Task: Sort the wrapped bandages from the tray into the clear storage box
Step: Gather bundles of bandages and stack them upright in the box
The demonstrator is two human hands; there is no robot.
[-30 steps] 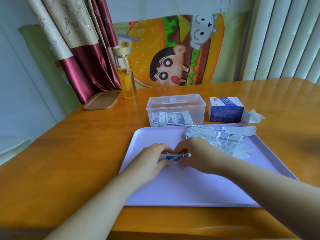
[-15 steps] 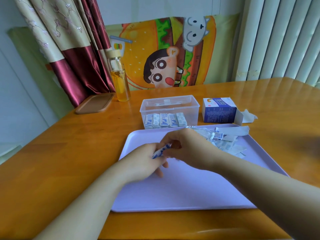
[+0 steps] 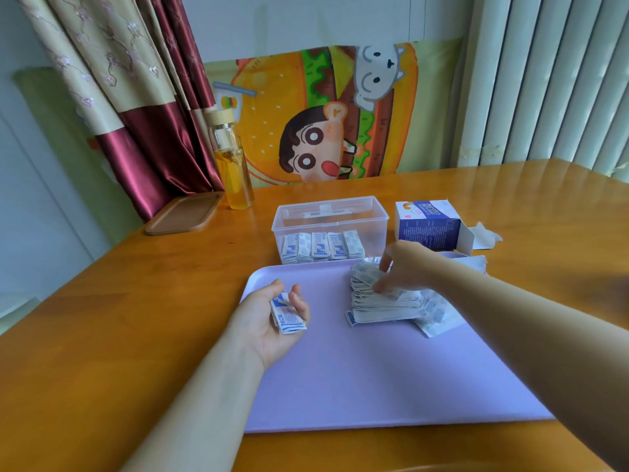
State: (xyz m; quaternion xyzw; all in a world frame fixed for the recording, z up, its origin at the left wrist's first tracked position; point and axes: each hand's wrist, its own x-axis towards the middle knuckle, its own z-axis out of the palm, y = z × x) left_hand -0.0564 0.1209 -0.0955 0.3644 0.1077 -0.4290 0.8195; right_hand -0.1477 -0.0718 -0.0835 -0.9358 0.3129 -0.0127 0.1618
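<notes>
A lilac tray lies on the wooden table in front of me. My left hand rests palm up at its left edge, fingers curled around a folded bundle of wrapped bandages. My right hand reaches into the pile of wrapped bandages at the tray's far right, thumb and fingers pinching its top. Behind the tray stands the clear storage box, lidless, with a row of several wrapped bandages standing against its front wall.
A blue and white carton with an open flap and loose paper sits right of the box. A bottle of yellow liquid and a brown wooden lid stand at the back left, near the curtain.
My hands have parted. The left one has turned palm up with the bandage bundle in it and drawn left. The right has moved away to the pile at the far right.
</notes>
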